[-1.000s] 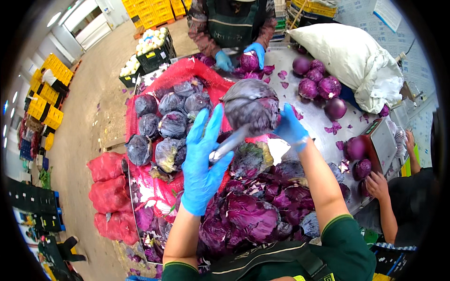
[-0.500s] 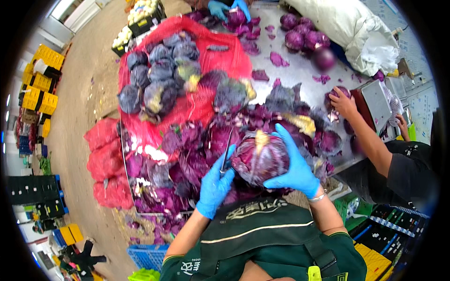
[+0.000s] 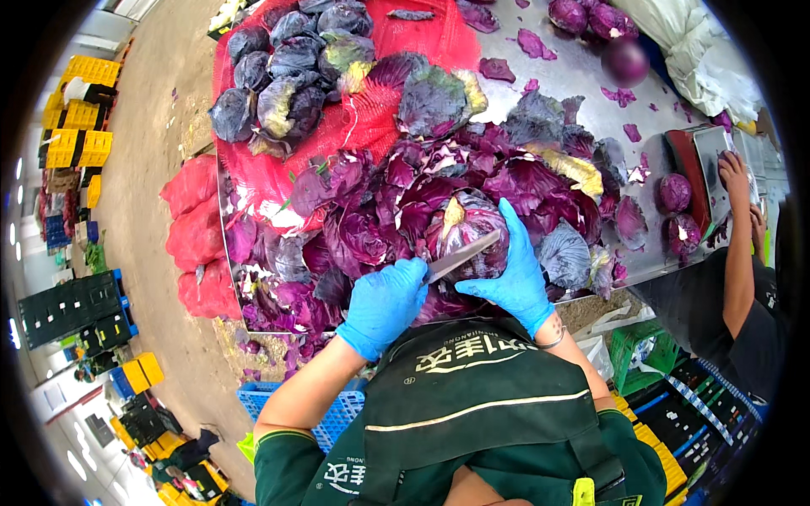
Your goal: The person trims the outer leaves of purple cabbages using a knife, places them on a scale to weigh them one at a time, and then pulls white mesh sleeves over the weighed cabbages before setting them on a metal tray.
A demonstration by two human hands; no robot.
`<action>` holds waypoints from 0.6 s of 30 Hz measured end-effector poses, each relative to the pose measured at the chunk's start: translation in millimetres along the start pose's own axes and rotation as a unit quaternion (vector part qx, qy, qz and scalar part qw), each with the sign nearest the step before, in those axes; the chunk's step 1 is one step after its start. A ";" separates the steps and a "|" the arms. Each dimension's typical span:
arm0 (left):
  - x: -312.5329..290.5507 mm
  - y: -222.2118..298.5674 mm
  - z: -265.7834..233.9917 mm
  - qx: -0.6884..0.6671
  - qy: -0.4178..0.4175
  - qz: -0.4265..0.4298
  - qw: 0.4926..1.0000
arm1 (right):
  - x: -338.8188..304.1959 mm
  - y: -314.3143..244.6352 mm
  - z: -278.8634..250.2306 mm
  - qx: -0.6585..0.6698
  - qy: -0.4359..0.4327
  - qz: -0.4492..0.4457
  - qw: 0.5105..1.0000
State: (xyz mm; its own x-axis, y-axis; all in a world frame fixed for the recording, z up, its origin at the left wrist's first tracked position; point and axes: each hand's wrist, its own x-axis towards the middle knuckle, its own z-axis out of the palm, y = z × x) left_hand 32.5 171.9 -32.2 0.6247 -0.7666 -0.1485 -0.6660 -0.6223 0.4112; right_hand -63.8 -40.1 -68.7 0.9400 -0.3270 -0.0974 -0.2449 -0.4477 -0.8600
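Metal table (image 3: 578, 69) w/ red mesh (image 3: 371, 118) along its L edge, toward the far end. Big pile of loose purple leaves (image 3: 363, 236) along near edge, reaching near-L corner. Whole dark cabbages (image 3: 291, 55) bunched on mesh by L edge. One red cabbage (image 3: 477, 221), pale stub showing, over pile by mid near edge; can't tell if it rests on leaves. R hand (image 3: 515, 282): fingers & thumb spread, cupped round that cabbage's R & near sides. L hand (image 3: 384, 304): fingers curled tight round handle of knife (image 3: 462, 256), blade across cabbage's near side; contact unclear.
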 end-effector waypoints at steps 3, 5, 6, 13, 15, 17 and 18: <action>8.9 -3.1 0.6 -0.002 -0.027 0.016 1.000 | 1.5 -4.0 -3.2 0.001 -0.009 0.010 1.000; 14.2 -6.9 5.3 -0.003 -0.027 0.014 1.000 | -0.2 -2.6 -0.1 -0.001 -0.013 0.000 1.000; 19.7 -10.5 12.1 0.005 -0.029 0.001 1.000 | -1.7 -4.5 3.2 -0.017 -0.008 0.007 1.000; 22.5 -14.7 28.2 0.040 -0.033 -0.074 0.996 | -5.9 -3.3 21.7 -0.057 0.009 -0.007 0.998; 47.5 -46.9 49.2 0.062 -0.031 -0.144 0.987 | -8.3 -10.8 30.3 -0.078 0.022 -0.029 0.996; 56.4 -83.9 95.2 0.061 0.017 -0.179 0.982 | -16.5 -11.1 34.0 -0.066 0.011 -0.075 0.995; 63.4 -101.5 108.1 0.055 0.066 -0.153 0.984 | -20.3 -5.5 33.7 -0.062 0.024 -0.099 0.993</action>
State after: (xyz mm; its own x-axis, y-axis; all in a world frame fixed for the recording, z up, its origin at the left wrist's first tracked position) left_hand 95.7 169.4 -180.6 0.8457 -0.5180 -0.1286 -0.4741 -0.8397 0.2650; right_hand -73.5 -3.0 -78.8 0.9611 -0.2597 0.0945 -0.0858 -0.6054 -0.7913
